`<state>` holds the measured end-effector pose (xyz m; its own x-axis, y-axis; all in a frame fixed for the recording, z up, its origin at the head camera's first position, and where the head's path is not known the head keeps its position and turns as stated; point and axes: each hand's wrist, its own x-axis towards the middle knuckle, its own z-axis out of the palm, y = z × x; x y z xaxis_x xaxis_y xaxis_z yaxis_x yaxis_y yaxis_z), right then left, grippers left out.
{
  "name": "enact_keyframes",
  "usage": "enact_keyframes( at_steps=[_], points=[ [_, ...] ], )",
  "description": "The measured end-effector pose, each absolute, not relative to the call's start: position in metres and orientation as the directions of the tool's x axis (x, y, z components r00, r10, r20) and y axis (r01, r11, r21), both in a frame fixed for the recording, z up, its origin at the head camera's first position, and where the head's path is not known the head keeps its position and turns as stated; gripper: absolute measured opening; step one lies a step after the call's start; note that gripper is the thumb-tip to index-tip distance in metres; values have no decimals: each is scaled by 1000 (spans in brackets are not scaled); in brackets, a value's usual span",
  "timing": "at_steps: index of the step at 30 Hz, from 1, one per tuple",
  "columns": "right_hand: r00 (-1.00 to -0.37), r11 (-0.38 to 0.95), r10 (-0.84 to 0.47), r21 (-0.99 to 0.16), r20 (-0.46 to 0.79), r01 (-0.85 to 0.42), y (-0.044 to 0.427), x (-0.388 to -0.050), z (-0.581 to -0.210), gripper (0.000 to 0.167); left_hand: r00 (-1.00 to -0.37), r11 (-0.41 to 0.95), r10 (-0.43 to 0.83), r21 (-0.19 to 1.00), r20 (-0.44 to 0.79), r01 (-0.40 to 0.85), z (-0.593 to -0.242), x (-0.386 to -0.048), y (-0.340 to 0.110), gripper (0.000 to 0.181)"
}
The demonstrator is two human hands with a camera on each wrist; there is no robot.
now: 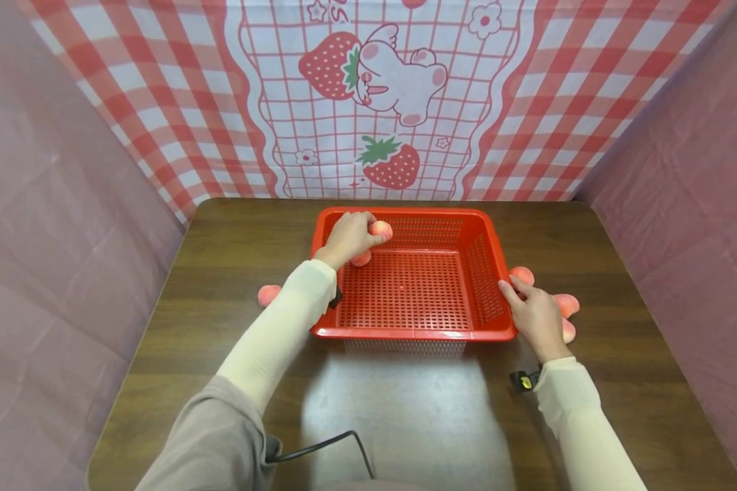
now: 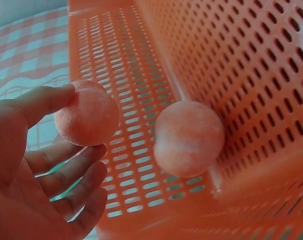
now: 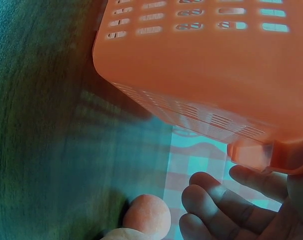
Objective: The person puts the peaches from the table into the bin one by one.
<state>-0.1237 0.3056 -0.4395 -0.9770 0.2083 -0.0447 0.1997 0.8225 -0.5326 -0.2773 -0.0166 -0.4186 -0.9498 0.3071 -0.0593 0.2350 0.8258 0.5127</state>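
Observation:
My left hand [image 1: 348, 239] reaches over the red basket's left side and pinches a peach [image 1: 381, 231]. In the left wrist view, the thumb and fingers of this hand [image 2: 46, 160] hold that peach [image 2: 87, 114] above another peach [image 2: 189, 139] lying in the basket. At the red basket's [image 1: 405, 335] right edge, my right hand [image 1: 537, 317] grips the rim with thumb and index finger. The right wrist view shows this hand [image 3: 236, 210] outside the basket [image 3: 191, 65], its other fingers loosely bent and a peach [image 3: 149, 215] nearby.
Several peaches lie on the wooden table [image 1: 221, 382] right of the basket, including one [image 1: 522, 275] behind the right hand and another [image 1: 566, 305] farther right. More peach surface [image 1: 269, 294] shows left of the basket. A black cable [image 1: 319, 445] lies near the front.

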Motion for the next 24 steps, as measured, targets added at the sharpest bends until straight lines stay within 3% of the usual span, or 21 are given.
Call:
enact_keyframes(
  at_steps=[5,17,24],
  points=[
    [-977,824,212,-530,-37,199,305,-124,-439,66,-946,845,313,478,-81,239,-425,-278,-15,50],
    [-977,831,210,-522,-21,190,305,-123,-439,65,-910,856,399,401,-110,327,-430,-278,-10,34],
    [-979,832,202,-525,-20,182,305,-123,-439,64,-892,858,434,358,-125,367,-435,-279,-10,34]
  ],
)
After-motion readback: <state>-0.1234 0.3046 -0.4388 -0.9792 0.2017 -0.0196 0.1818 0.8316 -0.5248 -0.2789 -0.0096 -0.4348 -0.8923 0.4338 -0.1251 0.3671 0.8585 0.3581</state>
